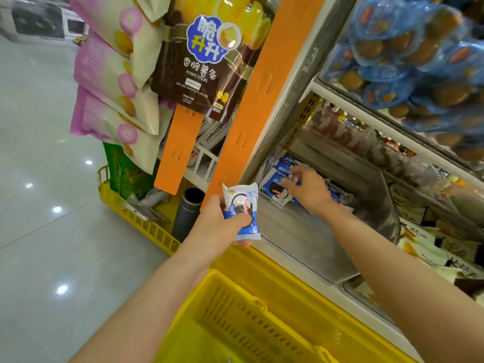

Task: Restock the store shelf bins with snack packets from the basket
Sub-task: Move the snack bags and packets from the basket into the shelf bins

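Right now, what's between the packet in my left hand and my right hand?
Head view: binned blue-and-white packets lie between the held packet and the right hand.

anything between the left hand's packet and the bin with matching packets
Only the right hand, reaching into the bin over the stacked packets. Otherwise the packet in the left hand has an open path.

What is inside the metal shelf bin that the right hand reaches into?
Blue-and-white snack packets piled at the far end of the bin; its near floor is bare. The right hand covers some.
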`<state>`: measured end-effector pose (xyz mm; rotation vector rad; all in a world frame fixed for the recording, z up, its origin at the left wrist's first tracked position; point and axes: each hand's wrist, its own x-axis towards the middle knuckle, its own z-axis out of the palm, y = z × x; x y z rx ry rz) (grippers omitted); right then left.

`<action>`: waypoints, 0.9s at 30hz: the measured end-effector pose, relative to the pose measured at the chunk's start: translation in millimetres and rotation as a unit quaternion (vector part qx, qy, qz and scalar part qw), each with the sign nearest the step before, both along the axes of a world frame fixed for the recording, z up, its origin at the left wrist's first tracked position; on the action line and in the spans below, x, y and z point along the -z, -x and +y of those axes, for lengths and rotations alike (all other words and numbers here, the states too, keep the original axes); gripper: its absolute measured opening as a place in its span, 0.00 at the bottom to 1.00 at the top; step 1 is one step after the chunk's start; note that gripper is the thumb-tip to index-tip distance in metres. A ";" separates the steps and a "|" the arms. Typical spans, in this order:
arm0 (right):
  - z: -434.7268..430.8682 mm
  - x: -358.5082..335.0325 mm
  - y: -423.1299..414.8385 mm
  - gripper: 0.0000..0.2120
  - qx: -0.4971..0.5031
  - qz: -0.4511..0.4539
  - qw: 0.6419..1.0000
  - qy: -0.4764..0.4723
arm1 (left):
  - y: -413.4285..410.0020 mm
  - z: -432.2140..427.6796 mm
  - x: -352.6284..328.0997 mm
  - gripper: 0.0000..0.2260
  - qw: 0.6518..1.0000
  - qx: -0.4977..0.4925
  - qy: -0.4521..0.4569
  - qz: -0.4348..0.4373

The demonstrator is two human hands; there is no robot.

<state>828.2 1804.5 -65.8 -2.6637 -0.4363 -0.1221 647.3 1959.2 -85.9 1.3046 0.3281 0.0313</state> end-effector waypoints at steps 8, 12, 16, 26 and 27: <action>-9.4 -36.0 119.6 0.08 -0.114 -0.018 0.982 -0.149 | 22.0 -12.4 -7.3 0.18 0.993 0.090 -0.060 -0.038; -25.1 -33.7 164.2 0.21 -0.152 0.082 0.982 -0.082 | 33.2 -21.4 -9.5 0.12 0.984 0.126 -0.122 -0.044; -45.5 -36.8 182.1 0.21 -0.090 0.121 0.982 -0.116 | 42.9 -29.9 -11.0 0.09 0.982 0.096 -0.142 -0.076; -71.1 -28.6 201.6 0.10 -0.137 0.120 0.982 -0.058 | 61.7 -58.4 -3.0 0.15 0.926 0.106 -0.313 -0.183; -72.4 -29.3 200.2 0.09 -0.137 0.117 0.982 -0.051 | 60.1 -58.7 -2.1 0.15 0.921 0.102 -0.327 -0.187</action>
